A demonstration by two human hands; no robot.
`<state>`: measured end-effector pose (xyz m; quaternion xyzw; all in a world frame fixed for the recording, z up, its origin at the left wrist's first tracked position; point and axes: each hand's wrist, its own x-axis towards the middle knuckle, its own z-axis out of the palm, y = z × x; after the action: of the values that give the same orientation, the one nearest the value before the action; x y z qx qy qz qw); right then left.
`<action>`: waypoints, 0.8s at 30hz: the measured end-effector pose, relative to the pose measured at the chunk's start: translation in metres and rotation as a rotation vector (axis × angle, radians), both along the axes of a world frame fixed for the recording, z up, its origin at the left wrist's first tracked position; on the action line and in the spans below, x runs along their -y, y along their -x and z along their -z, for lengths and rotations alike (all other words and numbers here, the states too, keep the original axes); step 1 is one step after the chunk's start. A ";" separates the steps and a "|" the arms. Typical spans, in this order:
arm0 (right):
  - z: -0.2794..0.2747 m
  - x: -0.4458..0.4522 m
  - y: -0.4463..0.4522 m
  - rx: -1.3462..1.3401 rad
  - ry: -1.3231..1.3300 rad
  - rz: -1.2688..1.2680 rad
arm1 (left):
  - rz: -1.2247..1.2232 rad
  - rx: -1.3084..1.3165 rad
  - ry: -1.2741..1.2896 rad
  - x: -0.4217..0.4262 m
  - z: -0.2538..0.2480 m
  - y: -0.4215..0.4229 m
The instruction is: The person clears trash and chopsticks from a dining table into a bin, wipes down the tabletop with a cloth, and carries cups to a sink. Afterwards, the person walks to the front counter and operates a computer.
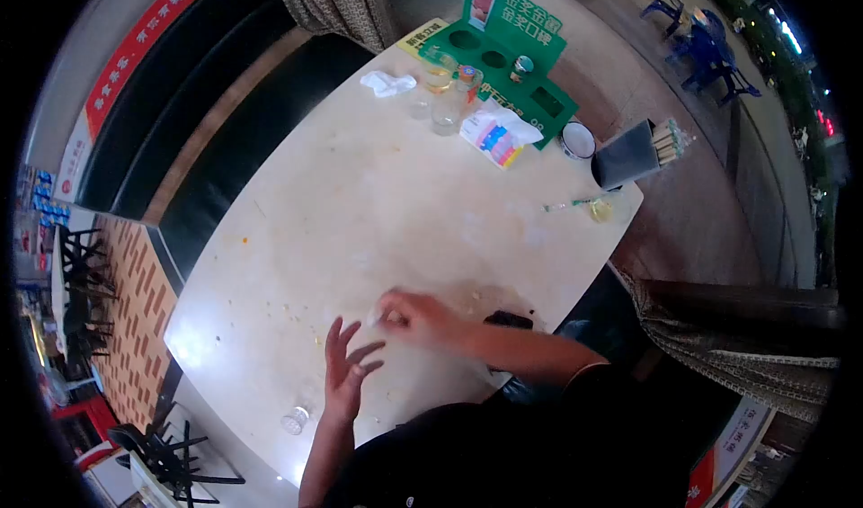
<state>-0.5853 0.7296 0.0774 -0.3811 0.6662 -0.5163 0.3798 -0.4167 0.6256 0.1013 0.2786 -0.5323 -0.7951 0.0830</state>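
My left hand (pixel 345 369) is raised over the near part of the table, its fingers spread and nothing in them. Just to its right, my right hand (pixel 412 319) is closed, with a small white wad that looks like tissue (pixel 374 316) at its fingertips. The wad is close to my left fingers; blur hides whether they touch. Below lies the pale tabletop (pixel 297 202), scattered with crumbs and small stains. A clear glass (pixel 294 420) is on the table to the left of my left forearm. Past my right wrist lies a flat black object (pixel 509 319), partly hidden by the arm.
At the far end are a green cardboard display (pixel 539 54), drinking glasses (pixel 447 112), a tissue pack (pixel 499 137), a crumpled tissue (pixel 388 84), a white bowl (pixel 576 139) and a dark chopstick holder (pixel 627 155). A dark bench (pixel 238 166) runs along the left side.
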 end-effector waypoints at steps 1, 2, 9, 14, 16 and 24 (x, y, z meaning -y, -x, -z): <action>-0.010 0.009 -0.016 -0.005 0.078 -0.075 | -0.047 -0.032 0.020 0.000 -0.002 0.016; -0.002 0.018 -0.028 -0.080 0.171 -0.081 | -0.081 -0.091 0.119 0.003 0.000 0.031; -0.007 0.035 -0.011 -0.005 0.188 -0.156 | -0.358 0.127 0.082 0.034 0.022 0.038; 0.041 0.057 0.088 -0.601 0.132 0.163 | -0.508 0.140 0.056 0.053 0.017 0.029; 0.043 0.073 0.157 -0.932 -0.070 0.368 | -0.499 0.156 0.155 0.059 0.023 0.016; 0.090 0.110 0.266 -1.421 -0.739 0.369 | -0.467 0.233 0.247 0.067 0.006 -0.034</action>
<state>-0.8512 0.6192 -0.0131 -0.3518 0.9268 0.0469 -0.1227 -0.3827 0.5588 0.0950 0.4708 -0.5524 -0.6463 0.2355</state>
